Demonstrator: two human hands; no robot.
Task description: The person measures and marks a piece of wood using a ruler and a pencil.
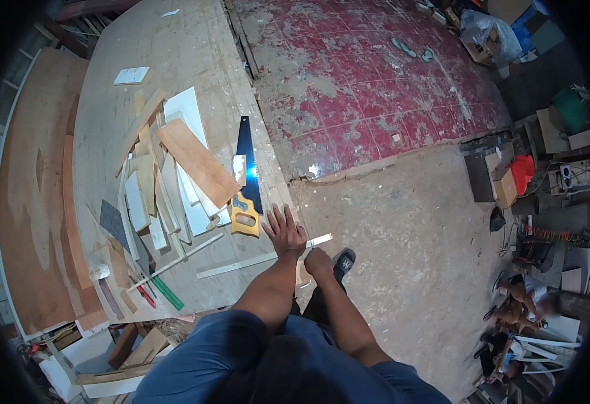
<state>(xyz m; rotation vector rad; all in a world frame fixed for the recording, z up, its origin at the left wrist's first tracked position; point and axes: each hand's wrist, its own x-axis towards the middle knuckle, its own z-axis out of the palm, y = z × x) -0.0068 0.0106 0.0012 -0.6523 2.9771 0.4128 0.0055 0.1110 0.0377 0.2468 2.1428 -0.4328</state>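
My left hand (285, 234) lies with fingers spread at the edge of the wooden worktable (194, 296), its heel over a narrow pale wood strip (241, 266). The strip's end sticks out past the table edge to the right. Just below that end, my right hand (318, 264) is closed in a fist; whatever it may hold is hidden. Beyond my left fingertips rests a handsaw (246, 215) with a yellow handle and a dark blade pointing away from me. A brown board (197, 161) lies beside the saw.
Offcuts, including a white panel (185, 114), are heaped left of the saw. A green tool (167, 293) lies near the front edge. Red tiled floor (376, 101) adjoins bare concrete (403, 236). At far right a person (527, 303) sits among clutter, near a red bag (522, 173).
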